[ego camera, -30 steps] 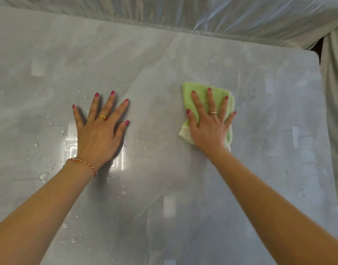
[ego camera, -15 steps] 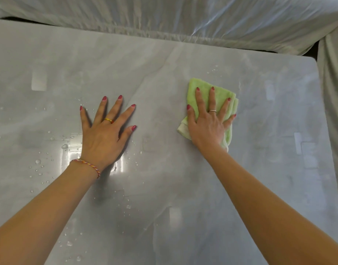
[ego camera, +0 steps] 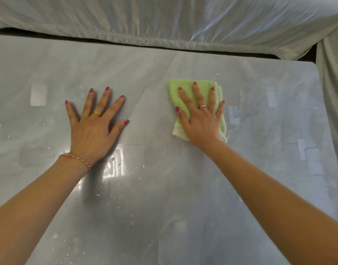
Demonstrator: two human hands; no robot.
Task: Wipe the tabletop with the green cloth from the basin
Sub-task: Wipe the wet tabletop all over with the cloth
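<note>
Since 1 s ago the right hand [ego camera: 201, 119] & green cloth [ego camera: 185, 88] have slid a bit toward the tabletop's far edge; the left hand [ego camera: 93, 129] kept its spot, flat w/ fingers spread.

Right hand lies palm-down on the cloth, fingers splayed wide, pressing it to the tabletop [ego camera: 269, 169], not gripping. Cloth is folded, under the palm & fingers: its far edge shows past the fingertips, a strip shows left of the thumb, a thin strip right of the little finger. It sits in the far-right part of the tabletop, nearer the far edge than the near one, well in from the right edge.

Left hand rests bare on the surface, well apart from the cloth, holding nothing; braided bracelet [ego camera: 78, 161] at the wrist, gold ring [ego camera: 97, 113] on one finger. Silver ring [ego camera: 202, 106] on the right hand.

Water drops [ego camera: 126, 165] dot the surface near the left wrist & toward the near-left corner. Most of the cloth's middle is hidden by the hand. Near edge of the tabletop is cut off by frame. Pale draped sheeting [ego camera: 164, 20] lies beyond the far edge.
</note>
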